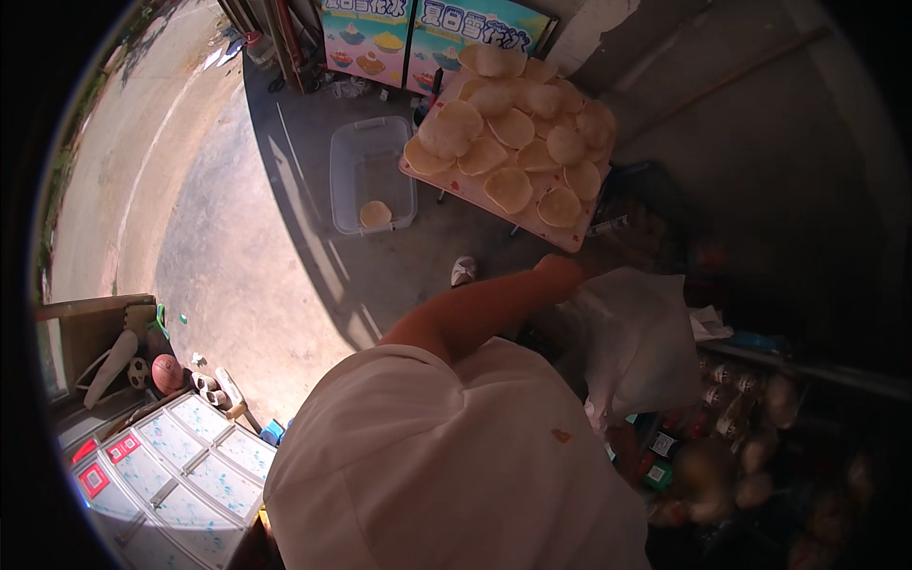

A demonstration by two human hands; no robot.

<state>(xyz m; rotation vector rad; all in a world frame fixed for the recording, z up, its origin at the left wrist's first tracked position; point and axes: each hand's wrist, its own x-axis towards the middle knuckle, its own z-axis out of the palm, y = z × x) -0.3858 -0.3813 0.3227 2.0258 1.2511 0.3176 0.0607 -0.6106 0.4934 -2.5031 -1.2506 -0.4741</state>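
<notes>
My left arm reaches across to the right, and my left hand (560,272) is closed at the upper edge of a whitish, translucent plastic bag (635,332). The fingers are dim and partly hidden by the bag. The bag hangs down along my right side. Below it a small dark patch of skin shows, perhaps my right arm; the fingers of my right hand are hidden. Just beyond my left hand, a pink table (573,237) carries many thin, pale, bowl-shaped crisps (508,190), several of them piled at its far end.
A clear plastic tub (344,176) with one crisp (375,215) inside stands on the floor left of the table. A chest freezer (195,475) is at lower left, near a basketball (167,373). Packaged goods (731,408) fill the dark right side. Colourful posters (366,43) stand behind.
</notes>
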